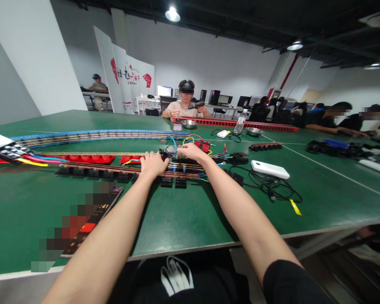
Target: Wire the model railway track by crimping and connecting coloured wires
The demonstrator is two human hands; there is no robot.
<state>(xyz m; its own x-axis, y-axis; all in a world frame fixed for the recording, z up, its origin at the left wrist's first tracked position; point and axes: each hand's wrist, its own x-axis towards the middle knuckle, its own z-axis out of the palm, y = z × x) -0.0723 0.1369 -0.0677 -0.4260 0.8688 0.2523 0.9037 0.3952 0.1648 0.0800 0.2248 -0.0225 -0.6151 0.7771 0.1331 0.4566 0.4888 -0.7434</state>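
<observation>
Both my arms reach out over a green table [190,211]. My left hand [152,164] lies palm down with closed fingers on a long rail of black terminal blocks and copper bars [91,170]. My right hand [190,151] is a little farther out, its fingers curled down onto a small black part amid coloured wires [177,145]; what it pinches is hidden. Red terminal strips [88,158] and a blue curved strip [91,135] run behind the rail.
A white power bank [270,169] with tangled black cable lies right of my hands. A phone [91,219] lies near the front edge. Across the table a person holds a power screwdriver [196,104] beside a long red strip, metal bowls and a water bottle [240,122]. More people sit at right.
</observation>
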